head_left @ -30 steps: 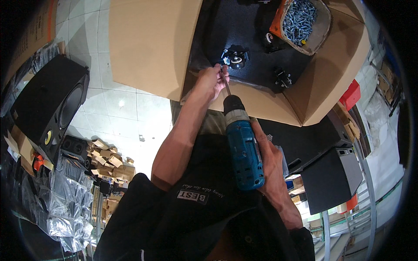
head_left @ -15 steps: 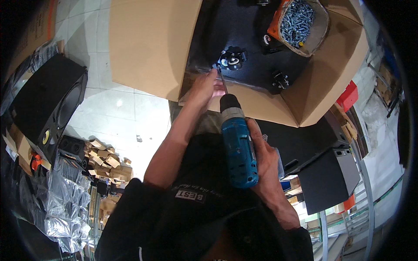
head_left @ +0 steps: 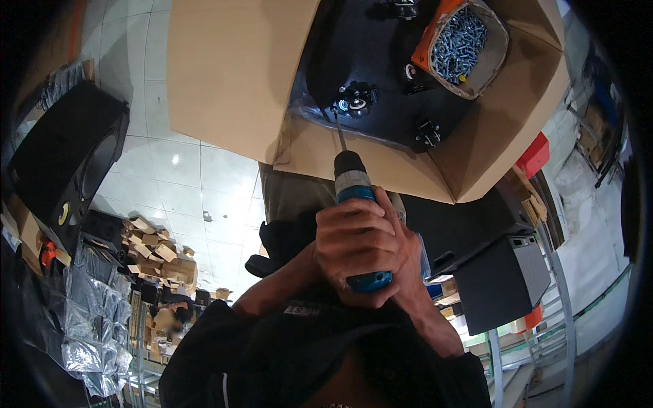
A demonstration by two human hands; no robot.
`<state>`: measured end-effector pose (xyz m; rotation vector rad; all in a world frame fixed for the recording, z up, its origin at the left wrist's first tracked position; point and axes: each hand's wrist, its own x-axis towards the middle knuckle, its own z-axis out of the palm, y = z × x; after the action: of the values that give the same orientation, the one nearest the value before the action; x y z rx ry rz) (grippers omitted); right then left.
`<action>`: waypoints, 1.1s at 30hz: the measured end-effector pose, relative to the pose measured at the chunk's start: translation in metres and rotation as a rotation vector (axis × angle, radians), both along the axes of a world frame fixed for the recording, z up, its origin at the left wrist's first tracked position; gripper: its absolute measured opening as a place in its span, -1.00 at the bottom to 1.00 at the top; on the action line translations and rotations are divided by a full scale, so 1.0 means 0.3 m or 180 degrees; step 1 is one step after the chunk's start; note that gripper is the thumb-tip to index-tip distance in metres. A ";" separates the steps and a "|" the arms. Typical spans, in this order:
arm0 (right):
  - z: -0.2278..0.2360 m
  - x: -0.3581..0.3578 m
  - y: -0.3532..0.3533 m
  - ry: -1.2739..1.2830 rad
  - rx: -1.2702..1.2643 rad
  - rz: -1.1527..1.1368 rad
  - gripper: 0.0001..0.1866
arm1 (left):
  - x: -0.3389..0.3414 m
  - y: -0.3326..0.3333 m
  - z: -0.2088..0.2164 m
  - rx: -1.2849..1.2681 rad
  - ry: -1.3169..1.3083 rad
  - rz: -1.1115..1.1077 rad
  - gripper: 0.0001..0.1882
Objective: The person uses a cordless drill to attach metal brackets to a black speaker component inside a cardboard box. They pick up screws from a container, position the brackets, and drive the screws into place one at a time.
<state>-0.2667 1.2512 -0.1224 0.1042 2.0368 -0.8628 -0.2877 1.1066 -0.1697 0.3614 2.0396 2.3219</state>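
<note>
A teal cordless drill (head_left: 355,192) with a black chuck points away from me, its long bit reaching over the near edge of the open cardboard box. My left hand (head_left: 357,238) wraps over the top of the drill body. Behind and below it, my right hand (head_left: 403,262) grips the drill from the right; its handle is hidden. The bit's tip is at a caster wheel (head_left: 356,102) on the black panel (head_left: 360,47) inside the box, lit by the drill's light. Whether a screw is at the tip I cannot tell.
An orange-sided container of screws (head_left: 457,47) sits in the cardboard box (head_left: 500,129), near more casters (head_left: 428,133). Black speaker cabinets (head_left: 503,282) stand at right, another speaker (head_left: 71,160) at left. Small cartons (head_left: 156,245) lie on the tiled floor (head_left: 173,160).
My left hand has left the bit's tip at the caster and come back to close over the drill body. The drill has shifted slightly left in view; my right hand still holds it.
</note>
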 end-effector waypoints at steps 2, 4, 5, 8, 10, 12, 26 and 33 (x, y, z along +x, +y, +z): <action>0.007 -0.022 -0.010 -0.0067 -0.0057 -0.0111 -0.14 | 0.000 0.003 -0.007 0.0012 0.0023 0.0122 -0.76; 0.006 -0.032 -0.018 -0.0024 -0.0101 -0.0151 -0.13 | -0.009 -0.004 -0.010 0.0040 0.0030 0.0114 -0.76; 0.002 -0.034 -0.021 0.0051 -0.0128 -0.0128 -0.13 | -0.013 -0.007 -0.012 0.0054 0.0032 0.0110 -0.76; -0.002 -0.042 -0.016 0.0015 -0.0063 -0.0012 -0.13 | -0.019 -0.002 -0.019 0.0103 0.0005 0.0170 -0.76; -0.006 -0.044 -0.013 -0.0066 0.0008 0.0051 -0.12 | -0.031 -0.007 -0.022 0.0046 -0.0008 0.0081 -0.74; -0.013 -0.038 -0.008 -0.0130 0.0047 0.0091 -0.12 | -0.038 -0.010 -0.024 0.0037 -0.0027 0.0038 -0.73; 0.005 -0.094 -0.041 -0.0134 0.0322 0.0749 -0.15 | 0.053 -0.026 -0.041 -0.0030 -0.0004 0.0570 -0.74; 0.010 -0.110 -0.026 -0.0350 0.0253 0.0818 -0.18 | 0.042 -0.018 -0.035 0.0019 0.0039 0.0548 -0.75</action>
<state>-0.2996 1.2435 -0.1195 -0.0643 1.9303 -0.6032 -0.2752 1.1013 -0.1802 0.2080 2.1499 2.4268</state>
